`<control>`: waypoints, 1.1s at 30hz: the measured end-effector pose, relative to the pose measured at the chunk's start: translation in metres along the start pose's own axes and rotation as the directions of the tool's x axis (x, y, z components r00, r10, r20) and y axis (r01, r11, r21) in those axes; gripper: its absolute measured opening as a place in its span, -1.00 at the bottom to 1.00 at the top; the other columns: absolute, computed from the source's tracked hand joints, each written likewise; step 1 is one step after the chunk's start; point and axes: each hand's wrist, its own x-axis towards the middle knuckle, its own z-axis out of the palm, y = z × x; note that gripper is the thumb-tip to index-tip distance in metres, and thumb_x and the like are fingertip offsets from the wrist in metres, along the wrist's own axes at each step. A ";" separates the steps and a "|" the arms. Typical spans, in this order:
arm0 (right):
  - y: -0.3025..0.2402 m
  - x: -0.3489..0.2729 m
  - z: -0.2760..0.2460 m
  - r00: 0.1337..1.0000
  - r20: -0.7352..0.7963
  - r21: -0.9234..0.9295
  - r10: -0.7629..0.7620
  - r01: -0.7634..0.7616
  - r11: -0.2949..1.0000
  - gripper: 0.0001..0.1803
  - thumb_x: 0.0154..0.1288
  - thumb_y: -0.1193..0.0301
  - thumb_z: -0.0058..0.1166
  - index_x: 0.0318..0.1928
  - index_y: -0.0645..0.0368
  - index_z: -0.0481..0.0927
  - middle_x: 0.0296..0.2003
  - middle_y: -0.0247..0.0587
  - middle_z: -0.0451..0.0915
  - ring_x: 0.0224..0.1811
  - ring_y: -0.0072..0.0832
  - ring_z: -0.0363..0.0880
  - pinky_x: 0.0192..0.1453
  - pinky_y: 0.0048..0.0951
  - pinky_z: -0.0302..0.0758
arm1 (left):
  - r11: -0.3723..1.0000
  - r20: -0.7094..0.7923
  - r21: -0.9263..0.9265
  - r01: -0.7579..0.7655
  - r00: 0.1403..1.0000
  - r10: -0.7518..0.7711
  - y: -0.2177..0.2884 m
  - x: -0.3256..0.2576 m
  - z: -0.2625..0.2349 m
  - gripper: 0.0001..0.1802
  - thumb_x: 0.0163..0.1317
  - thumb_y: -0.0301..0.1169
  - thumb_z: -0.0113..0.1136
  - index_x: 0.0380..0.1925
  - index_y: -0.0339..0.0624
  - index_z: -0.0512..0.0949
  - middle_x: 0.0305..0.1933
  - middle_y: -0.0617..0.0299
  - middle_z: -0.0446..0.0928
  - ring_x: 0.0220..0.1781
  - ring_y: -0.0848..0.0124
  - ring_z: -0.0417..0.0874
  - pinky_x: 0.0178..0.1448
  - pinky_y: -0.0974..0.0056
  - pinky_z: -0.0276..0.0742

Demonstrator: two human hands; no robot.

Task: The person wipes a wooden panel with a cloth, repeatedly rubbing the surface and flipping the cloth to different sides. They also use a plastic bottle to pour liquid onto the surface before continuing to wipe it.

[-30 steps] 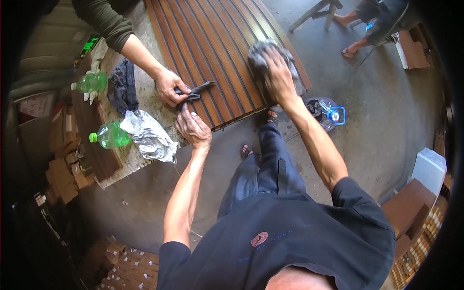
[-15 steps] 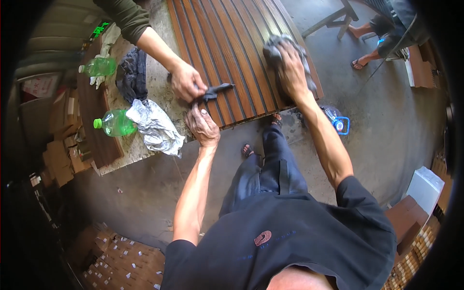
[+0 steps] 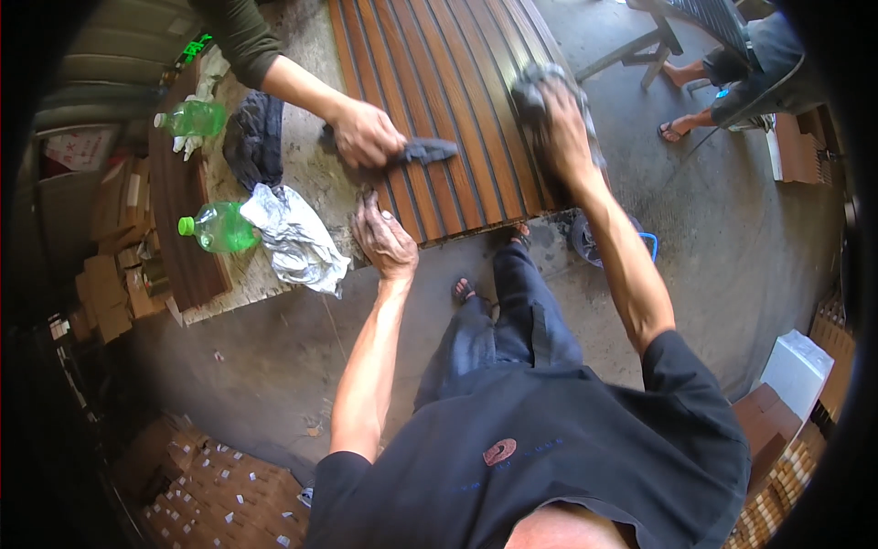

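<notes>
A dark brown slatted wooden panel [image 3: 448, 119] lies on the worktable, black grooves running between its slats. My right hand [image 3: 567, 137], slightly blurred, presses a crumpled grey rag [image 3: 549, 80] against the panel's right side. At its near left corner my left hand [image 3: 386, 240] rests with fingers stretched out along the edge, holding no cloth. Across from me, another person's hand [image 3: 366, 135] pushes a dark grey cloth [image 3: 428, 149] over the left slats, just beyond my left hand.
Left on the worktable [image 3: 306, 151] are two green bottles [image 3: 224, 229], a black cloth [image 3: 254, 137] and a whitish rag [image 3: 293, 240]. A clear container with a blue handle [image 3: 651, 245] stands under my right forearm. Cartons [image 3: 224, 489] lie lower left. Another person [image 3: 759, 73] sits upper right.
My right hand and its rag have shifted slightly right and toward me. The other person's hand has slid right with the dark cloth, away from my left hand, which stays put.
</notes>
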 end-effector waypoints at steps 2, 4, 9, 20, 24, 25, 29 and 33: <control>0.037 0.030 0.013 0.992 -0.039 -0.136 0.116 -0.121 0.983 -0.44 0.22 0.65 -0.03 0.28 0.37 0.40 0.34 0.23 0.35 0.41 0.10 0.28 0.53 -0.11 0.22 | 0.999 -0.008 -0.040 -0.030 1.000 0.030 0.014 0.003 0.012 -0.59 0.47 -0.36 -0.17 0.17 -0.42 0.41 0.13 -0.29 0.50 0.17 -0.19 0.49 0.35 -0.19 0.27; -0.006 0.007 0.013 0.995 -0.004 -0.017 0.102 -0.102 0.995 -0.45 0.22 0.67 -0.06 0.28 0.37 0.41 0.34 0.24 0.34 0.42 0.08 0.27 0.53 -0.11 0.22 | 1.000 -0.031 0.008 0.003 1.000 -0.003 -0.009 -0.007 0.003 -0.59 0.47 -0.36 -0.17 0.15 -0.42 0.42 0.12 -0.30 0.50 0.16 -0.21 0.49 0.34 -0.18 0.28; -0.066 -0.126 -0.030 0.989 0.070 0.054 0.129 -0.133 0.990 -0.40 0.12 0.71 -0.09 0.26 0.38 0.46 0.32 0.28 0.38 0.46 0.14 0.24 0.56 -0.01 0.15 | 1.000 0.008 -0.027 -0.006 1.000 0.007 -0.039 -0.021 0.002 -0.58 0.29 -0.13 0.10 -0.12 -0.32 0.56 -0.15 -0.19 0.58 -0.10 -0.15 0.58 0.06 -0.13 0.44; -0.004 -0.027 -0.002 0.989 -0.057 0.035 0.134 -0.133 0.991 -0.45 0.16 0.63 -0.02 0.23 0.38 0.46 0.30 0.23 0.40 0.41 0.10 0.31 0.52 -0.07 0.24 | 0.998 0.142 0.037 0.046 0.989 -0.051 -0.017 -0.023 -0.012 -0.51 0.54 -0.23 -0.18 0.16 -0.48 0.45 0.29 -0.37 0.40 0.36 -0.21 0.38 0.45 -0.10 0.24; -0.043 -0.099 -0.039 0.986 0.030 0.024 0.167 -0.167 0.986 -0.42 0.12 0.65 0.03 0.23 0.43 0.46 0.27 0.25 0.42 0.40 0.14 0.32 0.52 -0.02 0.23 | 0.992 0.146 0.117 -0.035 0.989 0.018 -0.029 -0.035 -0.028 -0.45 0.56 -0.17 -0.24 0.23 -0.44 0.45 0.34 -0.24 0.42 0.39 -0.16 0.38 0.46 -0.14 0.20; -0.043 -0.093 -0.037 0.989 0.030 0.028 0.147 -0.147 0.989 -0.42 0.11 0.66 0.02 0.23 0.43 0.46 0.27 0.25 0.42 0.40 0.14 0.32 0.52 -0.02 0.24 | 0.990 0.099 0.127 -0.052 0.994 0.040 -0.032 -0.035 -0.030 -0.43 0.56 -0.15 -0.27 0.23 -0.46 0.44 0.33 -0.27 0.41 0.38 -0.17 0.38 0.46 -0.13 0.21; 0.003 -0.011 -0.008 0.997 0.005 0.085 0.078 -0.078 0.993 -0.48 0.24 0.63 -0.01 0.25 0.31 0.45 0.28 0.26 0.41 0.39 0.15 0.32 0.50 -0.04 0.25 | 0.987 0.069 0.146 -0.073 0.996 0.063 -0.021 -0.027 -0.022 -0.46 0.56 -0.16 -0.26 0.20 -0.40 0.47 0.33 -0.16 0.45 0.36 -0.13 0.42 0.45 -0.11 0.24; 0.039 0.061 0.015 0.991 -0.068 0.045 0.114 -0.111 0.993 -0.55 0.27 0.61 -0.05 0.19 0.36 0.50 0.22 0.23 0.48 0.32 0.12 0.39 0.45 -0.08 0.31 | 0.984 0.094 0.158 -0.078 0.993 0.064 -0.016 -0.027 -0.005 -0.52 0.54 -0.23 -0.23 0.10 -0.39 0.54 0.34 -0.12 0.46 0.42 -0.08 0.38 0.47 -0.12 0.20</control>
